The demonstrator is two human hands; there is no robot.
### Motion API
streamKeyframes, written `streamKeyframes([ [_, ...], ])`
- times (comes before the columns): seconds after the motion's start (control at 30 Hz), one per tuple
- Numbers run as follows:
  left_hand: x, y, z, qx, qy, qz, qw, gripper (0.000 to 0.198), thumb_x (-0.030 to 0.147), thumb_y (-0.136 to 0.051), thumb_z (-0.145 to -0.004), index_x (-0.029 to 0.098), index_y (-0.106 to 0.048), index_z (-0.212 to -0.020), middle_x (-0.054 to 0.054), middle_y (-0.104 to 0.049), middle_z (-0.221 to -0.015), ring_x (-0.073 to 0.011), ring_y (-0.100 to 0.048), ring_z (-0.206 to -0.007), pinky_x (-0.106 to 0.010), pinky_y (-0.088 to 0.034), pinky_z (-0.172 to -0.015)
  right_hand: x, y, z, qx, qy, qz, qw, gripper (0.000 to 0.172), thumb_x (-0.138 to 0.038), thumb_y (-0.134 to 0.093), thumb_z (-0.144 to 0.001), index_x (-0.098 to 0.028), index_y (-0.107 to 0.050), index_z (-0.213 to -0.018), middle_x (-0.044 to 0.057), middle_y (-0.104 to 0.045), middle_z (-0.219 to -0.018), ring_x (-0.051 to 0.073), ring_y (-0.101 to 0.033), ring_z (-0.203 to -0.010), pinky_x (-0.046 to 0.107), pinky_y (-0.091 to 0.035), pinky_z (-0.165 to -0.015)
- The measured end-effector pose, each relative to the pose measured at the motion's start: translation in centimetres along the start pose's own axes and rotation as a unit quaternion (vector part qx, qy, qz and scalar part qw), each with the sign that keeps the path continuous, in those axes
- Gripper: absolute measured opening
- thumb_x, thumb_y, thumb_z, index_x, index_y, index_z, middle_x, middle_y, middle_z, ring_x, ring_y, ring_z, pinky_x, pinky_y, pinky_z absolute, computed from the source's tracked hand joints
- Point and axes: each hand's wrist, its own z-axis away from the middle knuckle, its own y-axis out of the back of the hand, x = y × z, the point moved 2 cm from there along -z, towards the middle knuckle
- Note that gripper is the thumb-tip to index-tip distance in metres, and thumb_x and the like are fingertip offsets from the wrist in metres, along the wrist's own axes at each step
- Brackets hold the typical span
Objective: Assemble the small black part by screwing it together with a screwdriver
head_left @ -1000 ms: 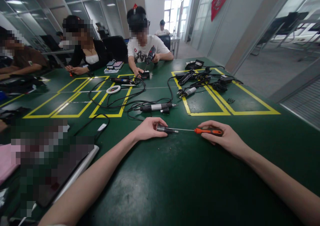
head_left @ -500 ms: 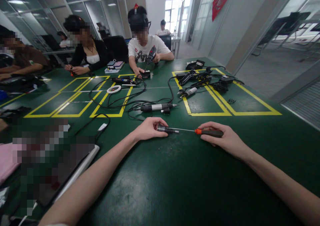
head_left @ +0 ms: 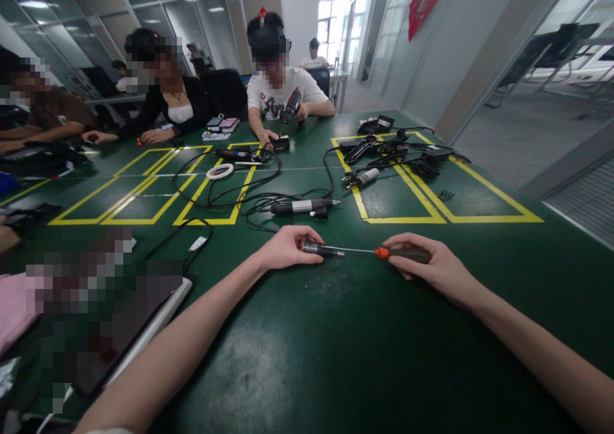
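My left hand (head_left: 291,247) grips a short dark cylindrical tool part (head_left: 317,248) with a narrow metal tip pointing right. In my right hand (head_left: 428,258) is a screwdriver (head_left: 382,253) with a dark handle and an orange collar. Its thin shaft reaches left to the tool part; whether the tip touches it I cannot tell. Two tiny bits, perhaps screws (head_left: 329,286), lie on the table just below. Beyond my hands rests a grey and black electric screwdriver (head_left: 302,206) with its cable.
On the green table (head_left: 307,357), yellow tape (head_left: 403,220) marks out rectangles. Tangled black cables and tools (head_left: 398,146) lie at the right back, a white ring (head_left: 219,171) at the left. A tablet-like device (head_left: 139,319) is near my left arm. A person opposite (head_left: 288,95) holds a power drill.
My right hand and the screwdriver have shifted very slightly right, the handle turning a little. My left hand stays put. The person at the left back has spread their hands apart.
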Motion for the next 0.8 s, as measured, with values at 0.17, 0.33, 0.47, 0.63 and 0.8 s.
streamKeyframes([
  [0.17,0.11,-0.01,0.02,0.004,0.002,-0.013,1.000,0.040,0.033,-0.085,-0.068,0.012,-0.073,-0.099,0.003,-0.060,-0.073,-0.0087,-0.048,-0.063,-0.022,-0.033,-0.059,-0.35,-0.24,0.04,-0.024,0.010,-0.012,1.000,0.057,-0.075,-0.065,-0.085,-0.019,-0.072,-0.095,0.001,-0.063,-0.062,0.015,-0.056,-0.052,0.031,-0.050,-0.053],
  [0.33,0.25,0.03,0.12,0.003,0.004,-0.008,1.000,0.039,0.032,-0.085,-0.068,0.012,-0.072,-0.099,0.003,-0.059,-0.071,-0.0085,-0.047,-0.063,-0.021,-0.033,-0.058,-0.02,-0.40,-0.07,-0.031,-0.004,-0.024,0.999,0.059,-0.077,-0.062,-0.086,-0.019,-0.071,-0.096,0.001,-0.062,-0.058,0.016,-0.058,-0.050,0.031,-0.050,-0.051],
  [0.47,0.29,0.02,0.08,0.001,0.005,-0.004,1.000,0.040,0.032,-0.085,-0.067,0.012,-0.072,-0.098,0.003,-0.060,-0.072,-0.0085,-0.048,-0.063,-0.022,-0.034,-0.059,0.28,-0.14,-0.06,-0.013,-0.011,-0.014,1.000,0.058,-0.071,-0.077,-0.076,-0.019,-0.073,-0.101,0.003,-0.069,-0.072,0.015,-0.057,-0.053,0.031,-0.050,-0.052],
  [0.63,0.10,0.00,-0.01,0.003,-0.003,-0.005,1.000,0.039,0.032,-0.085,-0.067,0.012,-0.073,-0.098,0.003,-0.060,-0.073,-0.0085,-0.048,-0.064,-0.022,-0.034,-0.059,0.01,-0.04,0.05,-0.004,-0.003,-0.005,1.000,0.055,-0.069,-0.079,-0.074,-0.020,-0.074,-0.097,0.004,-0.069,-0.075,0.014,-0.056,-0.055,0.031,-0.050,-0.054],
  [0.8,-0.05,0.10,0.00,0.004,-0.006,-0.014,1.000,0.039,0.033,-0.086,-0.068,0.012,-0.073,-0.099,0.003,-0.061,-0.072,-0.0090,-0.049,-0.063,-0.022,-0.034,-0.059,-0.42,-0.34,0.11,-0.035,-0.009,-0.018,0.999,0.060,-0.077,-0.060,-0.087,-0.019,-0.072,-0.096,0.000,-0.058,-0.054,0.016,-0.055,-0.050,0.031,-0.048,-0.053],
])
